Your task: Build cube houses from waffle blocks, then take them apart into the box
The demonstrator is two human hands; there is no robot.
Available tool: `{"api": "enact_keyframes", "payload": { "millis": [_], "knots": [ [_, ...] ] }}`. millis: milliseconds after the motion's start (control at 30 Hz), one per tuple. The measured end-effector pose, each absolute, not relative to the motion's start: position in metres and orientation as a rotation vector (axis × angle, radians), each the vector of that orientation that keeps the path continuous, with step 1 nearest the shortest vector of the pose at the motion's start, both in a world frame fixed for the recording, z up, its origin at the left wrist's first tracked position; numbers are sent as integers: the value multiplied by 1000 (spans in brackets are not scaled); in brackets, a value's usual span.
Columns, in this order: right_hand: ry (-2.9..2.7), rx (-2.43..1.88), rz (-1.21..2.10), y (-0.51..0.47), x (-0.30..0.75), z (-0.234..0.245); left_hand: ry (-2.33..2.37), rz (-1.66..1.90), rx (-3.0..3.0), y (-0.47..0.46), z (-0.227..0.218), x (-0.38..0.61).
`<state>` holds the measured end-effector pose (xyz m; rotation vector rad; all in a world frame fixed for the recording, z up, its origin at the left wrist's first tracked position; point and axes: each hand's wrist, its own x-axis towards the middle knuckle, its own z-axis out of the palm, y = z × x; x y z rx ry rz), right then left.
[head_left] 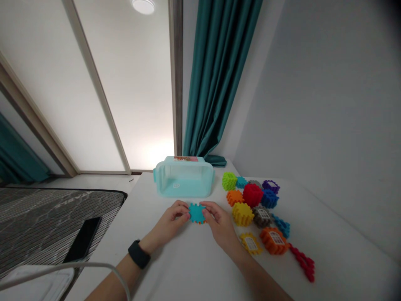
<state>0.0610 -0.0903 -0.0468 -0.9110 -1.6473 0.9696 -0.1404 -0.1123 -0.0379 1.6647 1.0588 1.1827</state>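
Note:
Between my two hands is a flat turquoise building tile (pixel 196 213) with toothed edges. A sliver of orange shows under its near edge. My left hand (pixel 172 219) pinches the tile's left side and wears a black watch on its wrist. On the other side, my right hand (pixel 219 223) grips the right edge, its thumb on the top face. Just right of that hand lie a yellow toothed block (pixel 242 214) and a flat yellow tile with a white window (pixel 250 243).
Behind my hands, a translucent turquoise bin (pixel 184 196) lies with its opening facing me. A red cube (pixel 252 195), a lime green block (pixel 229 181), an orange window block (pixel 274 241) and red pieces (pixel 303 262) are at right. A cable (pixel 94 264) crosses the lower left.

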Motion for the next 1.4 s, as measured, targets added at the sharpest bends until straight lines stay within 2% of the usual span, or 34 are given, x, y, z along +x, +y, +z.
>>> {"api": "enact_keyframes", "payload": {
  "millis": [133,367,900,1167,1400],
  "knots": [
    [-1706,-888,907,-91,62,-45,1054,1187,1610,-114,-36,-139],
    [-1988,-754,387,-95,70,-37,1129,1264,1617,-114,-34,-140],
    [-2163,-660,51,-87,78,-40,1130,1213,1443,-116,-31,-139],
    [-1884,-866,393,-86,74,-38,1235,1160,1713,-120,-30,-135],
    [-1749,-1070,921,-88,68,-40,1295,1239,2172,-126,-34,-130]
  ]
}}
